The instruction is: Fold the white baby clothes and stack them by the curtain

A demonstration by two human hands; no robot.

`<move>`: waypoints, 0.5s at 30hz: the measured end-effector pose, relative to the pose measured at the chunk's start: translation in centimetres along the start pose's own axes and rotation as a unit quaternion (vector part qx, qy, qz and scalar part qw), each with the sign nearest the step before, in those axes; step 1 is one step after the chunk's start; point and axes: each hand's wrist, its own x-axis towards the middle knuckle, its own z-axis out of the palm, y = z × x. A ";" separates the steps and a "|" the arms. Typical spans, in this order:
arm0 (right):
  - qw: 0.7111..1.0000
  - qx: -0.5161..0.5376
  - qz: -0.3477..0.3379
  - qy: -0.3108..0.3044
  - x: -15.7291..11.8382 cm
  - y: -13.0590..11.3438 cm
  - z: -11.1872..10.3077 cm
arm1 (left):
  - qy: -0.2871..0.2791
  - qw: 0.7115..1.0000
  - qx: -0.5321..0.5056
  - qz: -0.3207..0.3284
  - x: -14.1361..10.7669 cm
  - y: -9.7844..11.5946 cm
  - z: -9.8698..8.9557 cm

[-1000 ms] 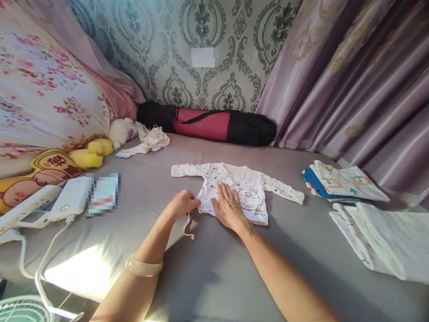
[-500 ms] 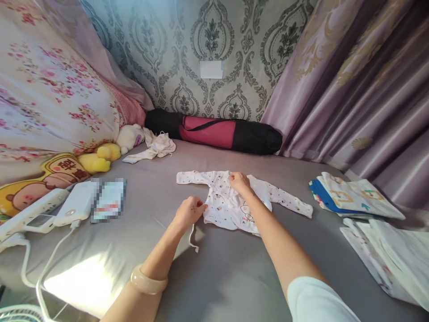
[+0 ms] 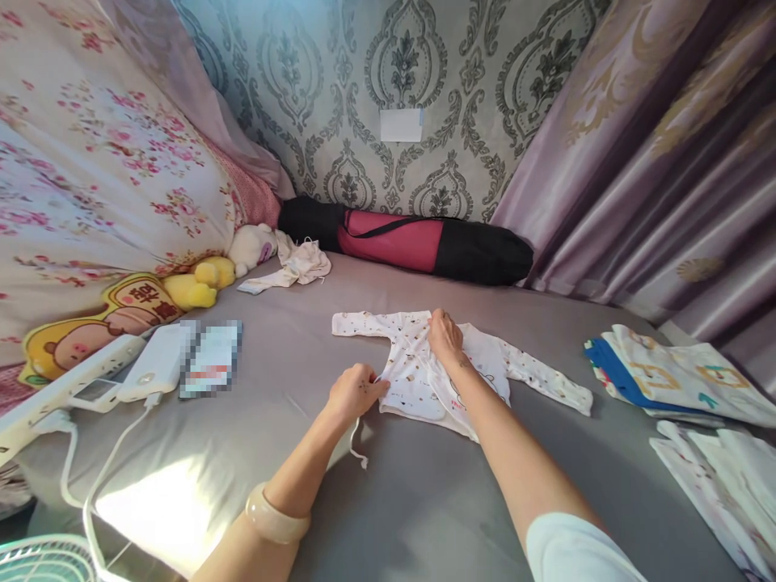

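A small white wrap-front baby shirt (image 3: 418, 380) with a speckled print lies spread on the grey bed sheet, both sleeves stretched out sideways. My left hand (image 3: 357, 394) is closed in a pinch at the shirt's left side edge. A white tie string (image 3: 357, 444) hangs from under those fingers onto the sheet. My right hand (image 3: 445, 338) has its fingers closed on the shirt near the neckline. Its forearm crosses over the right front panel and hides part of the printed picture there.
Folded clothes (image 3: 679, 376) and white cloths (image 3: 715, 485) lie at the right. A power strip (image 3: 73, 396), a white power bank (image 3: 158, 364) with a cable and a blurred packet (image 3: 212, 360) are at the left. Along the wall lies a red-black bag (image 3: 394, 242), beside crumpled cloth (image 3: 297, 263).
The whole view has turned slightly to the left, so things appear further right. Both hands stay at about the same spots on the shirt.
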 end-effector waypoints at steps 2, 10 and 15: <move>1.000 0.001 -0.008 0.011 -0.1 0.1 0.3 | -0.010 1.000 0.008 0.003 0.0 -0.1 -0.2; 0.985 0.166 0.002 -0.033 0.8 2.4 -1.8 | 0.019 0.998 0.046 0.033 -0.1 -1.0 -0.6; 0.983 0.180 -0.027 -0.013 -4.8 3.7 -4.6 | 0.137 0.954 0.065 0.259 -0.4 -0.6 0.3</move>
